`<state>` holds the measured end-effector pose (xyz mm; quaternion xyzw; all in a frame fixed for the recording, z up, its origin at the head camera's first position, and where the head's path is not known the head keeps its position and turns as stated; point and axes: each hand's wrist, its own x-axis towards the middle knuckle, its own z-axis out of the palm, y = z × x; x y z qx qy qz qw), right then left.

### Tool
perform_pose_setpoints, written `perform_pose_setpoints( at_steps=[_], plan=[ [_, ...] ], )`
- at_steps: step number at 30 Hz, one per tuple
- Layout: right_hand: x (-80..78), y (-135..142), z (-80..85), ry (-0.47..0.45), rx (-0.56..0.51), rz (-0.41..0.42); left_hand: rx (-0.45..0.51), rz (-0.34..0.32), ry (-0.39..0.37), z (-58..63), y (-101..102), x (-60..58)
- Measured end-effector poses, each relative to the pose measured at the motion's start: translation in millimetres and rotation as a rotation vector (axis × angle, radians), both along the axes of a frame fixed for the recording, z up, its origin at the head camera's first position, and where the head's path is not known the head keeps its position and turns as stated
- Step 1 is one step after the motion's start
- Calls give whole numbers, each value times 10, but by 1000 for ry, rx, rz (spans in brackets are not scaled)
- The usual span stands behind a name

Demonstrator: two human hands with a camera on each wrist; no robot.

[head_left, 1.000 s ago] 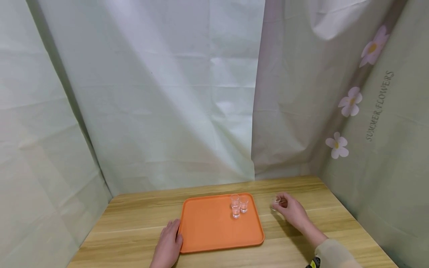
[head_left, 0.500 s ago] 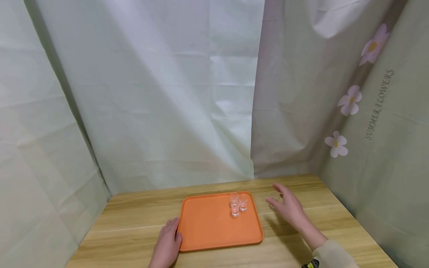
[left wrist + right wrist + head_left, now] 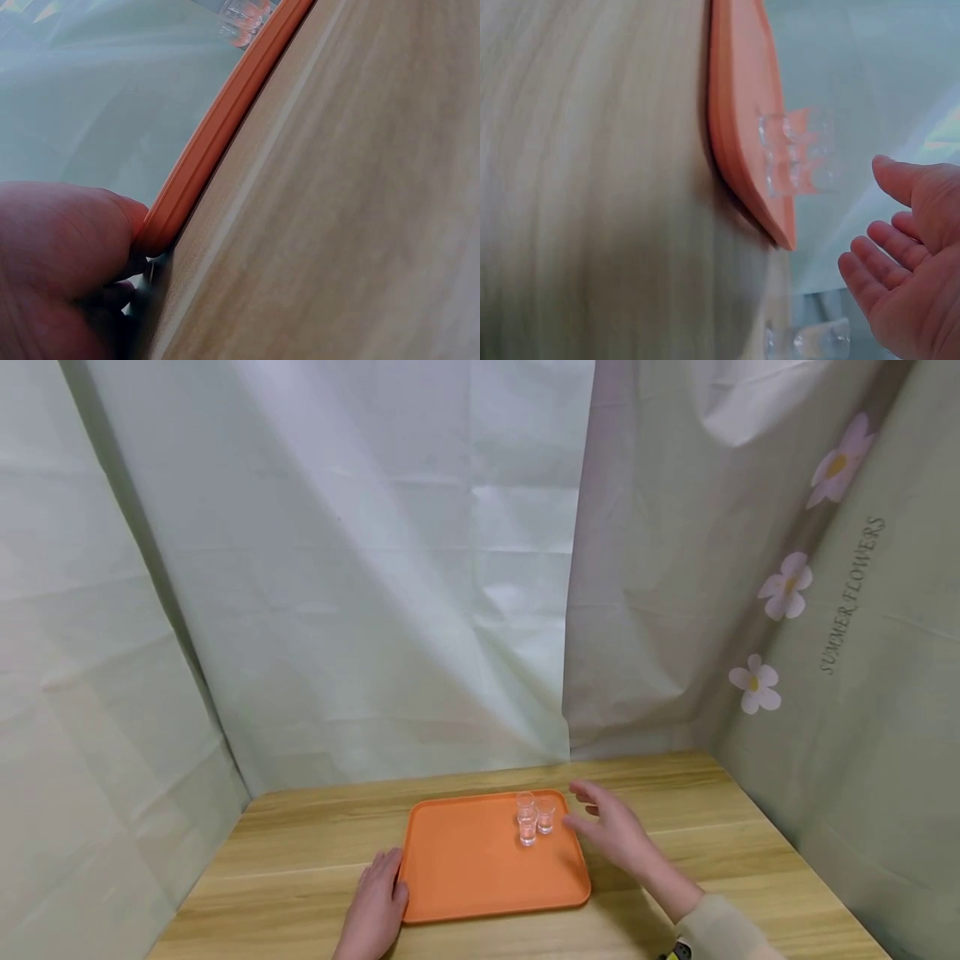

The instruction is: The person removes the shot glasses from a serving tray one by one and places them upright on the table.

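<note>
An orange tray (image 3: 480, 868) lies on the wooden table. My left hand (image 3: 373, 906) rests at its left edge, fingers stretched along the rim and the thumb near the front corner; in the left wrist view this hand (image 3: 60, 262) meets the tray's corner. Three small clear glasses (image 3: 528, 833) stand upright in a cluster at the tray's far right. Just right of them hovers my right hand (image 3: 611, 831), thumb and fingers spread, holding nothing. Another clear glass (image 3: 806, 341) stands off the tray in the right wrist view; in the head view the right hand hides it.
Light curtains (image 3: 375, 568) hang behind the table (image 3: 300, 843) and along both sides. Flowers and lettering are printed on the right curtain (image 3: 847, 735).
My right hand has let go of the glass right of the tray, spread its fingers and moved left to the tray's right edge. The left hand and tray have stayed put.
</note>
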<state>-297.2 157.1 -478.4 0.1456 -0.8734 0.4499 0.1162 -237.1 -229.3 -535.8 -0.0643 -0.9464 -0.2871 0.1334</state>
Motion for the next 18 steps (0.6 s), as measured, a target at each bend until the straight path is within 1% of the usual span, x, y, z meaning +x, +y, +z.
perform_pose_setpoints(
  at_steps=[9, 15, 18],
  plan=[
    [-54, -174, -141, 11, -10, 39, 14, 5, -12, 14, 15, -2],
    [-124, -232, -216, -35, -8, 30, 0, 5, -4, 23, 16, 7],
    [-153, -245, -250, -44, -13, 26, 2, 6, -3, 18, 17, 7]
  ],
)
